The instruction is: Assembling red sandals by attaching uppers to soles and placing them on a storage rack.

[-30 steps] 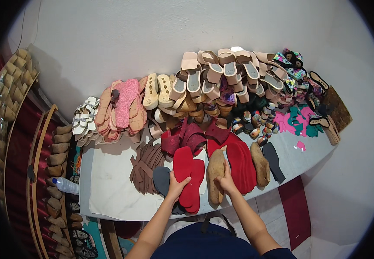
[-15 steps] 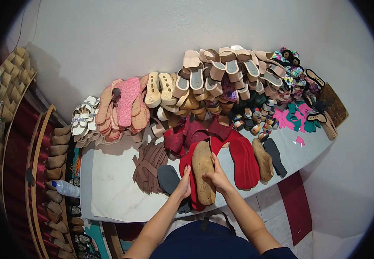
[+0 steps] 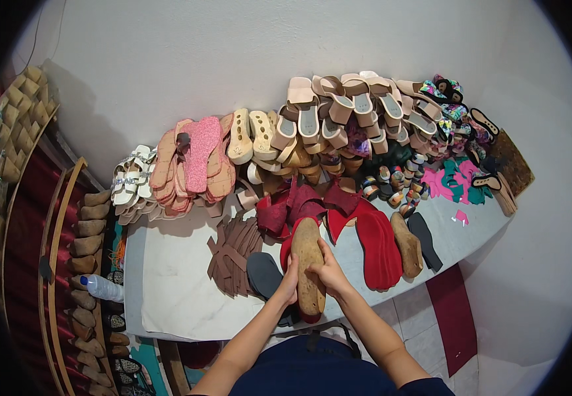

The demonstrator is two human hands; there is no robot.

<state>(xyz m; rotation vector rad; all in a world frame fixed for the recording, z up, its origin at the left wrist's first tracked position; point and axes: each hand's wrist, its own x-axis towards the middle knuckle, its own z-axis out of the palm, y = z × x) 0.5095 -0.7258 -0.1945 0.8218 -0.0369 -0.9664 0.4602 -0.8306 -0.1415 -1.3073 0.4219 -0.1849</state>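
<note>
A wooden shoe last (image 3: 310,264), tan and scuffed, is held lengthwise above the table's front edge. My right hand (image 3: 330,272) grips its right side, thumb laid across the top and fingers along the edge. On the other side my left hand (image 3: 288,282) closes against the last's left edge. Red material (image 3: 285,253) shows under and beside the last; whether it is held with it I cannot tell. Left of my hands lies a dark grey sole (image 3: 263,274). Red sole pieces (image 3: 380,251) are stacked to the right, beside a second wooden last (image 3: 406,245) and another grey sole (image 3: 424,241).
Brown strips (image 3: 234,256) lie fanned left of the soles. Maroon straps (image 3: 306,203) sit just beyond my hands. Finished heeled sandals (image 3: 365,105) pile along the wall, with pink soles (image 3: 201,158) farther left. A rack of lasts (image 3: 87,230) and a plastic bottle (image 3: 104,288) border the table's left side.
The last has tilted slightly more upright in my hands, and less red shows on its left. My right hand has shifted a little. The whole view has drifted slightly.
</note>
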